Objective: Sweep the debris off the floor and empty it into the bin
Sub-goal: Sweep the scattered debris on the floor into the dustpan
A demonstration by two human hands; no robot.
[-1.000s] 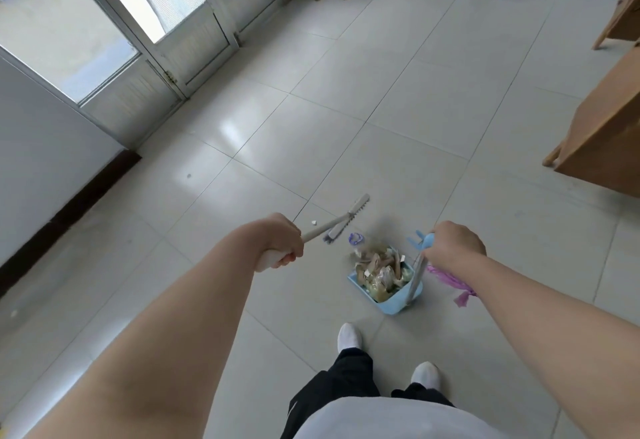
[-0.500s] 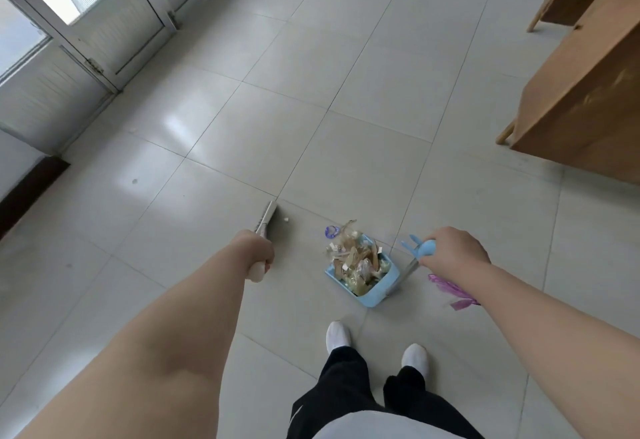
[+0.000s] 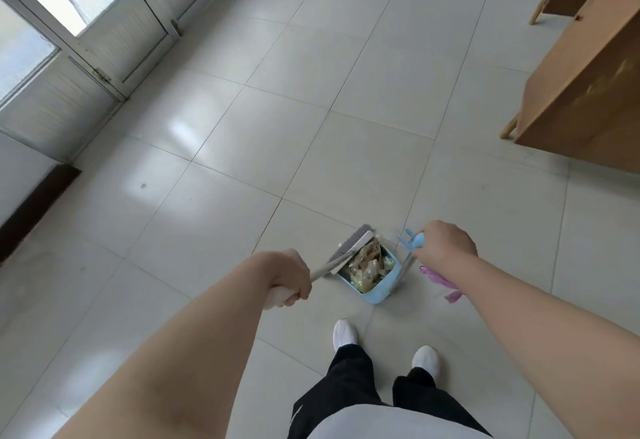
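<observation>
Fingers [image 3: 295,297] tight around broom [image 3: 350,249], dustpan [image 3: 378,294] handles

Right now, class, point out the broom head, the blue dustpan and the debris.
broom head [image 3: 350,244]: head view, on its grey bristles.
blue dustpan [image 3: 380,292]: head view, on its near outer wall.
debris [image 3: 367,265]: head view, on the heap inside the pan.

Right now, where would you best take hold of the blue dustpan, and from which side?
By its handle top, from above, where the right grip holds it: the shaft rises from the back of the dustpan, so its piled debris should ride level.
</observation>
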